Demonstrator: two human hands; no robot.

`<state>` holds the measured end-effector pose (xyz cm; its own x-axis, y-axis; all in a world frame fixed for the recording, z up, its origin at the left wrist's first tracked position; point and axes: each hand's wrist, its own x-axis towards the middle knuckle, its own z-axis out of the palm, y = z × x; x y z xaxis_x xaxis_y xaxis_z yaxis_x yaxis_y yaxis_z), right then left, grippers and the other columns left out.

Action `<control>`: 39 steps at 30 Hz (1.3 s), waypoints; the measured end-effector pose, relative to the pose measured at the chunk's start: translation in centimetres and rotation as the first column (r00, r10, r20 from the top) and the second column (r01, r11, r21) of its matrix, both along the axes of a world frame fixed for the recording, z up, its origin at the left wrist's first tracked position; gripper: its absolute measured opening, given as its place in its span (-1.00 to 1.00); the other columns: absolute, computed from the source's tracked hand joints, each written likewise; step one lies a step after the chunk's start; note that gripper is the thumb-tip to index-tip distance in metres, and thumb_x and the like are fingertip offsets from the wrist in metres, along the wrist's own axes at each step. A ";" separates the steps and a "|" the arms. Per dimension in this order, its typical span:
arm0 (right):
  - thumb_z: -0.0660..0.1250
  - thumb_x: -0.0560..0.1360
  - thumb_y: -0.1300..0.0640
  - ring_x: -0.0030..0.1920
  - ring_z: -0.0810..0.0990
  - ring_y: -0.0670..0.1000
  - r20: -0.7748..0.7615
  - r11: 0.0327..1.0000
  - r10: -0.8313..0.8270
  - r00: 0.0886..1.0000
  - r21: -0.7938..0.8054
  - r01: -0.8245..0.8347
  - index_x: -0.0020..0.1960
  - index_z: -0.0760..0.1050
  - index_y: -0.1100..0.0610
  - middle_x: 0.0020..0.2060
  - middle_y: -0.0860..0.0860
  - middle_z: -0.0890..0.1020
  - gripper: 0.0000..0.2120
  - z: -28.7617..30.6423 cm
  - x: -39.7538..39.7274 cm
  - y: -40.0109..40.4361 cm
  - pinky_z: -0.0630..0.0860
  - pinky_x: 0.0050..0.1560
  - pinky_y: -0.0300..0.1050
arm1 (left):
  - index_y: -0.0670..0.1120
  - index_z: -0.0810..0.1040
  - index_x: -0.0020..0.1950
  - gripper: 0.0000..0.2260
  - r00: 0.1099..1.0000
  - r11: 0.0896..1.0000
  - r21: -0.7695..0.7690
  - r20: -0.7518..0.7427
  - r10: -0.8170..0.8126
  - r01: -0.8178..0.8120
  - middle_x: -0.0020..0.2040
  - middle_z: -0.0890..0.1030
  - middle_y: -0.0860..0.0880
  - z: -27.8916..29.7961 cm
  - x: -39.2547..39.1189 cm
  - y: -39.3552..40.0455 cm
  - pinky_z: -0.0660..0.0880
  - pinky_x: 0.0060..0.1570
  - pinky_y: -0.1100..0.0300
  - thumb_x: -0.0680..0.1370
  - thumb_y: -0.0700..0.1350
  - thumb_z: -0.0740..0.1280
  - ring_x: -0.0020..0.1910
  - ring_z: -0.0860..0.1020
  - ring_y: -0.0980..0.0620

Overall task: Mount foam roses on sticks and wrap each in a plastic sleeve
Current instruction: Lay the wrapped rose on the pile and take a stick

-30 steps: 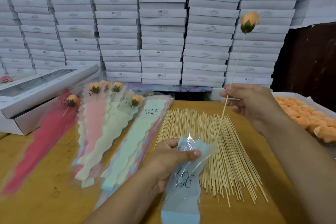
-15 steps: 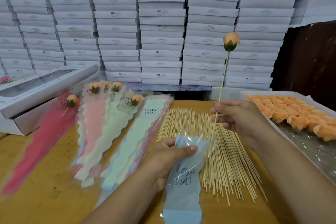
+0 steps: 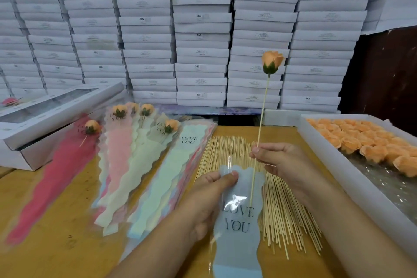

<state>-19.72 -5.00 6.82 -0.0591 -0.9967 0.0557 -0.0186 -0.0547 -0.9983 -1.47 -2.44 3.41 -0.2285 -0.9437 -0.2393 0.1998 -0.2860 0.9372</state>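
Note:
My right hand (image 3: 279, 160) pinches a thin wooden stick (image 3: 261, 119) topped by an orange foam rose (image 3: 272, 62). The stick's lower end is inside the mouth of a blue plastic sleeve (image 3: 239, 228) printed "LOVE YOU". My left hand (image 3: 209, 196) grips that sleeve near its top, thumb on the front. Under both hands lies a spread pile of bare sticks (image 3: 282, 210) on the wooden table (image 3: 52, 237).
Wrapped roses and a stack of coloured sleeves (image 3: 158, 178) lie at left. A white tray of orange rose heads (image 3: 365, 142) stands at right. An open white box (image 3: 33, 124) sits far left. Stacked white boxes (image 3: 200, 36) fill the back.
My right hand has lowered the rose and moved it left, sliding the stick's lower end down into the blue sleeve. My left hand has kept its hold on the sleeve.

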 end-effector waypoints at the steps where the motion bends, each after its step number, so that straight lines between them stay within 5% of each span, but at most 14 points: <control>1: 0.54 0.18 -0.08 0.09 0.65 -0.04 0.010 1.000 -0.009 1.000 0.008 0.008 -0.07 0.72 0.06 -0.02 -0.03 0.74 -0.63 -0.3 0.0 0.0 0.48 -0.02 -0.15 | -0.16 0.67 0.06 -0.83 1.000 1.000 0.002 0.000 -0.001 0.001 -0.04 0.72 -0.23 0.0 0.0 0.0 0.63 -0.16 0.00 0.57 -0.08 0.42 -0.19 0.70 -0.15; 4: 0.54 0.19 -0.05 0.08 0.66 -0.01 0.042 0.998 0.012 0.999 0.053 -0.014 0.00 0.69 0.09 -0.05 -0.03 0.75 -0.58 -1.0 0.0 0.1 0.51 0.00 -0.11 | -0.14 0.66 0.04 -0.84 1.000 1.000 0.000 0.006 0.002 -0.002 -0.09 0.73 -0.20 0.0 -0.1 0.1 0.61 -0.29 0.10 0.57 -0.07 0.42 -0.25 0.70 -0.10; 9: 0.55 0.32 0.10 -0.12 0.69 0.01 0.133 0.990 0.051 0.990 0.123 -0.068 -0.05 0.70 0.15 -0.11 0.05 0.75 -0.77 -1.5 0.2 0.4 0.61 -0.17 -0.12 | -0.03 0.71 -0.24 -0.78 1.000 1.000 -0.013 0.010 -0.011 0.011 -0.12 0.72 -0.19 -0.2 -0.3 0.1 0.61 -0.28 0.09 0.59 -0.07 0.39 -0.26 0.69 -0.09; 12: 0.57 0.23 0.03 -0.17 0.70 -0.01 0.166 0.991 0.061 0.984 0.109 -0.080 -0.07 0.72 0.14 -0.10 0.08 0.75 -0.68 -1.4 0.4 0.7 0.60 -0.11 -0.08 | -0.09 0.68 -0.08 -0.85 1.000 0.999 -0.031 0.028 -0.014 0.015 -0.09 0.72 -0.21 -0.3 -0.4 0.1 0.62 -0.25 0.04 0.60 -0.05 0.38 -0.21 0.69 -0.13; 16: 0.53 0.26 0.00 -0.22 0.68 -0.07 0.135 0.995 0.070 0.988 0.057 -0.079 -0.14 0.74 0.02 -0.15 0.05 0.75 -0.81 -1.3 0.8 1.2 0.59 -0.17 -0.14 | -0.22 0.65 0.13 -0.74 0.997 0.994 -0.081 0.039 -0.067 0.070 0.05 0.70 -0.27 -0.3 -0.3 0.4 0.65 -0.03 -0.09 0.50 -0.14 0.51 -0.02 0.69 -0.24; 21: 0.51 0.43 0.11 -0.28 0.65 -0.08 0.040 0.998 0.049 0.998 0.034 -0.051 -0.18 0.74 0.02 -0.20 0.04 0.75 -0.97 -1.4 1.1 1.4 0.58 -0.25 -0.23 | -0.12 0.73 -0.07 -0.87 0.990 0.989 -0.089 0.080 -0.115 0.122 -0.02 0.72 -0.25 -0.3 -0.1 0.4 0.64 -0.11 -0.02 0.41 -0.27 0.56 -0.08 0.72 -0.22; 25: 0.46 0.49 0.06 -0.23 0.57 0.01 -0.026 1.000 0.026 0.999 0.002 -0.026 -0.18 0.73 0.08 -0.18 0.13 0.73 -0.87 -1.2 1.2 1.4 0.57 -0.19 -0.15 | -0.05 0.75 -0.20 -0.86 0.984 0.985 -0.081 0.106 -0.145 0.154 -0.11 0.73 -0.19 -0.3 -0.1 0.5 0.62 -0.19 0.07 0.42 -0.29 0.54 -0.18 0.72 -0.13; 30: 0.44 0.53 0.12 -0.28 0.60 -0.05 -0.004 1.000 -0.017 1.000 -0.019 0.017 -0.20 0.72 0.09 -0.17 0.10 0.74 -0.85 -1.0 1.0 1.4 0.58 -0.22 -0.20 | -0.14 0.72 -0.07 -0.88 0.974 0.982 -0.035 0.140 -0.180 0.186 -0.05 0.73 -0.22 -0.2 -0.4 0.9 0.62 -0.21 0.09 0.43 -0.26 0.55 -0.15 0.72 -0.14; 39: 0.49 0.45 0.08 -0.07 0.72 -0.03 -0.048 0.996 0.082 0.995 0.022 -0.081 -0.15 0.74 0.01 -0.13 -0.01 0.75 -0.95 -0.9 1.5 2.1 0.61 -0.02 -0.10 | -0.13 0.74 -0.11 -0.91 0.988 0.986 -0.066 0.033 -0.150 0.152 -0.06 0.72 -0.25 0.0 -0.4 1.0 0.64 -0.16 0.06 0.43 -0.29 0.52 -0.18 0.70 -0.15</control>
<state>-18.19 -2.90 5.92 0.0247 -0.9990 0.0362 -0.0640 -0.0377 -0.9972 -1.88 -1.49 3.44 -0.3637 -0.9133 -0.1834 0.1332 -0.2458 0.9601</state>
